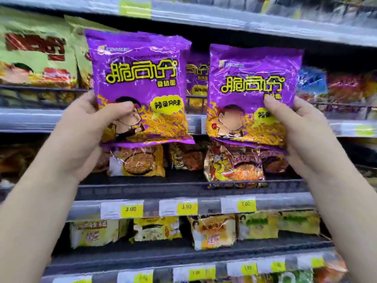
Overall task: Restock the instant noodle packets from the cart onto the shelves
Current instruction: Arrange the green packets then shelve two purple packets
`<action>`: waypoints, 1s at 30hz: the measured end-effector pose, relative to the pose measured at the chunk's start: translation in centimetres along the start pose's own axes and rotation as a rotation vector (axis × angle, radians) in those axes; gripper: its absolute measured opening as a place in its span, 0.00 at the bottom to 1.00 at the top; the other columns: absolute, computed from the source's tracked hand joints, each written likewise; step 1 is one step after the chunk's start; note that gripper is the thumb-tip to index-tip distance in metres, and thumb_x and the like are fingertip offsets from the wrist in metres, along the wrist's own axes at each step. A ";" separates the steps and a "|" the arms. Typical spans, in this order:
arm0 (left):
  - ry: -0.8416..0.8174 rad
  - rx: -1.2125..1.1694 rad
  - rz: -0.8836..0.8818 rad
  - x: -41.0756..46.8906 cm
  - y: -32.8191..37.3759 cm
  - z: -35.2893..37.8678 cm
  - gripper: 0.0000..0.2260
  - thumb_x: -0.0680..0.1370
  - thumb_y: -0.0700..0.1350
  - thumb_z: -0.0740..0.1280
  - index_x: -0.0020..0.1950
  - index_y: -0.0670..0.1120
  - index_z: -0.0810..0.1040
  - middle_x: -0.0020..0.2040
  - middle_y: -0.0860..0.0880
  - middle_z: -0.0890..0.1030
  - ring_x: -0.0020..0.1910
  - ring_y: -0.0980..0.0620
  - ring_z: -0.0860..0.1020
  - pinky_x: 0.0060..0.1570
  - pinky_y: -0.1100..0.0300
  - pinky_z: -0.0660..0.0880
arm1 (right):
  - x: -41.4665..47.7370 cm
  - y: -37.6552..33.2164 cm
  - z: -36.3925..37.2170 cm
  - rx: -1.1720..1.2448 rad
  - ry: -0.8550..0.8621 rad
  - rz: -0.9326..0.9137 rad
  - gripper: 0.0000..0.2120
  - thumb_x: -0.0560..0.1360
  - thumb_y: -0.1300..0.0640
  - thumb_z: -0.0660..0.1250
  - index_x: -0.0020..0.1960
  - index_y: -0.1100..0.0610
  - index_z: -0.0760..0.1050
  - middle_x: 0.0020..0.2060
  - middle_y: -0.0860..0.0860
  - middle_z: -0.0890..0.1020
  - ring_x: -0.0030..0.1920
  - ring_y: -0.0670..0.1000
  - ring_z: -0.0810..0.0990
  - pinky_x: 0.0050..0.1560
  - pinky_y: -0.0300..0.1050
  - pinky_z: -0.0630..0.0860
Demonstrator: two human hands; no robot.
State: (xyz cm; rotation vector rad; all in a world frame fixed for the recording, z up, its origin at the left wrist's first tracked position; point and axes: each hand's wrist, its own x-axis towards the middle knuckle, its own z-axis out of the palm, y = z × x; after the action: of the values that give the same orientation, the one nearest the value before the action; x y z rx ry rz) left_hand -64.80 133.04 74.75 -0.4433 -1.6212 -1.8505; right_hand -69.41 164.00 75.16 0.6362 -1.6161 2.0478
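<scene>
This looks like the placing step: both packets are already off the cart, which is out of view, and are held up in front of the shelves. The left hand (87, 127) grips the left packet (138, 84) by its lower left corner, thumb curled across the front and fingers behind. The right hand (302, 127) pinches the right packet (253, 92) at its lower right edge in the same way. Both purple packets are upright, facing the person, side by side and a little apart. Between them, further back, a row of matching purple packets (196, 78) stands on the middle shelf (30, 117) behind a wire rail, so the next move is probably to lift each packet over that rail and stand it at the front of that row, face out. The same shelf holds green packets (34, 52) to the left. The shelf below holds gold packets (136, 160), and under the price tags (130, 209) sit yellow packets (93, 231).
</scene>
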 end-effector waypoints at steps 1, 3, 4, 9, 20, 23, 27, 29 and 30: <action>0.015 0.005 -0.005 -0.1 0.3 0.4 0.07 0.78 0.36 0.66 0.46 0.48 0.78 0.31 0.55 0.83 0.28 0.61 0.80 0.32 0.68 0.77 | 0.8 0.0 -0.1 0.003 -0.020 0.014 0.13 0.78 0.58 0.70 0.62 0.59 0.81 0.53 0.57 0.87 0.49 0.54 0.87 0.52 0.52 0.84; 0.030 0.022 -0.015 -0.2 0.6 0.5 0.05 0.75 0.39 0.70 0.47 0.48 0.80 0.33 0.53 0.85 0.31 0.60 0.82 0.36 0.66 0.79 | 1.9 0.1 -0.1 0.002 -0.050 0.039 0.12 0.78 0.58 0.70 0.60 0.58 0.82 0.51 0.56 0.88 0.47 0.53 0.87 0.48 0.50 0.85; 0.037 0.034 -0.014 -0.2 0.7 0.3 0.07 0.71 0.41 0.72 0.48 0.48 0.81 0.35 0.53 0.85 0.32 0.59 0.82 0.39 0.64 0.80 | 2.4 0.1 -0.1 0.009 -0.061 0.051 0.11 0.78 0.58 0.70 0.60 0.58 0.82 0.49 0.55 0.88 0.45 0.52 0.88 0.46 0.48 0.85; 0.066 0.050 -0.044 -0.4 1.7 -0.1 0.16 0.68 0.43 0.74 0.55 0.47 0.81 0.40 0.50 0.86 0.37 0.55 0.84 0.47 0.59 0.82 | 4.1 0.1 1.1 0.013 -0.091 0.082 0.10 0.78 0.56 0.71 0.57 0.58 0.82 0.47 0.54 0.89 0.42 0.51 0.88 0.42 0.47 0.84; 0.072 0.060 -0.078 -1.4 3.1 0.3 0.13 0.72 0.40 0.73 0.56 0.48 0.81 0.42 0.51 0.87 0.38 0.55 0.85 0.38 0.63 0.81 | 7.1 -0.9 0.8 -0.074 -0.044 0.078 0.08 0.76 0.54 0.74 0.52 0.56 0.82 0.41 0.50 0.89 0.38 0.48 0.87 0.40 0.46 0.85; 0.077 0.047 -0.070 -1.7 3.6 0.1 0.13 0.73 0.40 0.72 0.57 0.48 0.81 0.44 0.51 0.87 0.39 0.55 0.85 0.40 0.62 0.81 | 8.5 -1.5 1.1 -0.087 -0.068 0.097 0.07 0.76 0.55 0.74 0.52 0.57 0.82 0.39 0.49 0.88 0.36 0.47 0.87 0.36 0.43 0.83; 0.082 0.062 -0.067 -2.0 4.2 -0.5 0.15 0.71 0.43 0.73 0.57 0.49 0.82 0.47 0.49 0.87 0.43 0.53 0.86 0.46 0.57 0.82 | 10.2 -2.1 1.7 -0.093 -0.096 0.137 0.08 0.76 0.55 0.74 0.52 0.57 0.82 0.37 0.49 0.88 0.34 0.47 0.86 0.32 0.45 0.83; 0.096 0.068 -0.063 -2.0 4.3 -0.8 0.15 0.70 0.43 0.73 0.56 0.49 0.82 0.49 0.48 0.87 0.45 0.51 0.86 0.52 0.52 0.81 | 11.1 -2.2 2.1 -0.086 -0.111 0.141 0.07 0.76 0.57 0.74 0.51 0.59 0.81 0.37 0.50 0.87 0.34 0.48 0.86 0.35 0.45 0.83; 0.100 0.070 -0.063 -2.0 4.4 -0.9 0.15 0.69 0.43 0.73 0.56 0.49 0.82 0.49 0.47 0.87 0.45 0.51 0.86 0.54 0.51 0.81 | 11.5 -2.2 2.3 -0.087 -0.116 0.134 0.07 0.76 0.58 0.74 0.51 0.59 0.81 0.37 0.51 0.87 0.35 0.48 0.86 0.38 0.46 0.84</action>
State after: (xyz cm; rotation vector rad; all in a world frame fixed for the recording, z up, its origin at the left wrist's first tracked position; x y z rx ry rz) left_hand -60.29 132.45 76.65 -0.2679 -1.6439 -1.8252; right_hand -77.01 162.97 84.36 0.6420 -1.8495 2.0538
